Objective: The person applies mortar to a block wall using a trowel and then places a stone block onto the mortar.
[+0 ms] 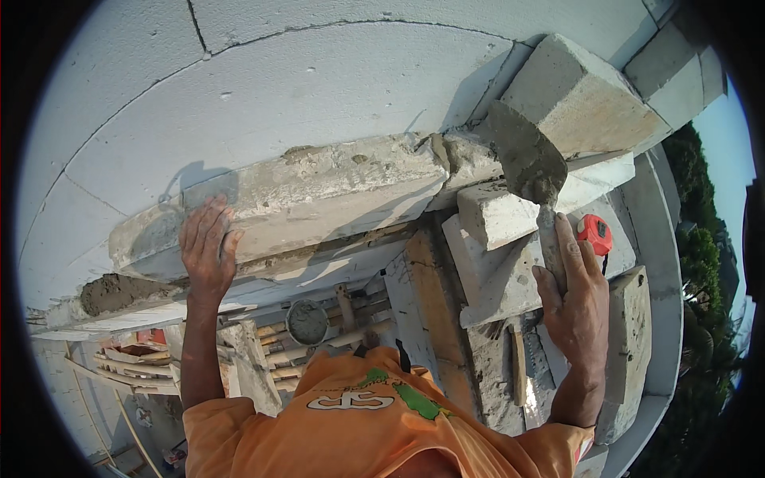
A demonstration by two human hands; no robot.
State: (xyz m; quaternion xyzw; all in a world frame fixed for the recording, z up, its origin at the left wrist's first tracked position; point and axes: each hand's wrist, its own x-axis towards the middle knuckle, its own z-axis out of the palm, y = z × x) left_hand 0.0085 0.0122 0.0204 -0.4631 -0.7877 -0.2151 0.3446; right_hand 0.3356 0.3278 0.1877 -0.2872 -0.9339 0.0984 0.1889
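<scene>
The left hand [209, 243] lay, fingers unclenched, on the left end of a long, rough, pale-grey block [327, 187]. At right, the right hand [578, 299] grasped a mortar-smeared metal trowel [527, 159], blade pointing far.

One trowel [527, 155], one tape measure [594, 235]

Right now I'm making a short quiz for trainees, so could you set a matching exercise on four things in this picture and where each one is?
1. Mortar-smeared metal trowel
2. Small red-and-black tape measure
3. Long, rough, pale-grey block
4. Patch of grey mortar

A. Nearest the left hand
B. By the long block's left end
C. Held in the right hand
D. Right of the trowel's handle

Pairs: 1-C; 2-D; 3-A; 4-B
</scene>
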